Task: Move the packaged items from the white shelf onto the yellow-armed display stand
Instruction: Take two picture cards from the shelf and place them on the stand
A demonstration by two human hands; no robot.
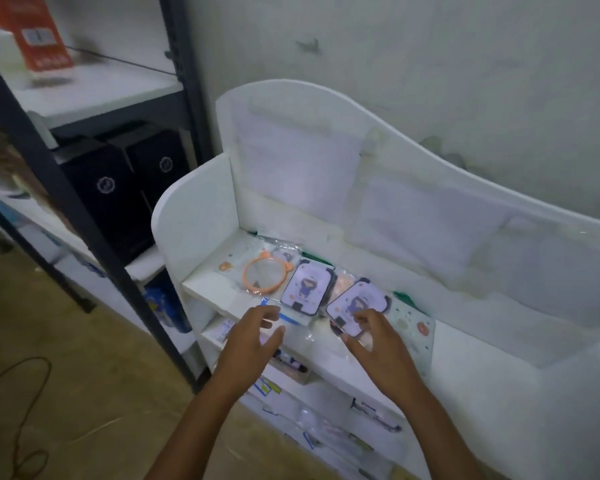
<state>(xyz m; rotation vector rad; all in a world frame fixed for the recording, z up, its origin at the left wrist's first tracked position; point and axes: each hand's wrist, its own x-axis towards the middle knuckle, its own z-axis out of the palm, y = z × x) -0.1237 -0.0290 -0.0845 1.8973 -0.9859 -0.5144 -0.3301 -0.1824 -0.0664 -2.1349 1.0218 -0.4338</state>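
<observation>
Directly ahead of both hands, packaged items lie flat on the top tier of the white shelf (208, 282). The right hand (378, 344) pinches the near edge of a tilted purple cartoon packet (355, 308), its long axis running diagonally. The left hand (253, 336), fingers relaxed and empty, hovers just short of the upright purple packet (305, 287); an orange-ring packet (262, 271) lies further left. Lower tiers hold more packets. No yellow-armed stand is in view.

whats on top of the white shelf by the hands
On the white shelf lie clear packets: one with an orange ring, two with purple cartoon cards, and a pale card. They overlap, so whatever lies beneath them is hidden.
</observation>
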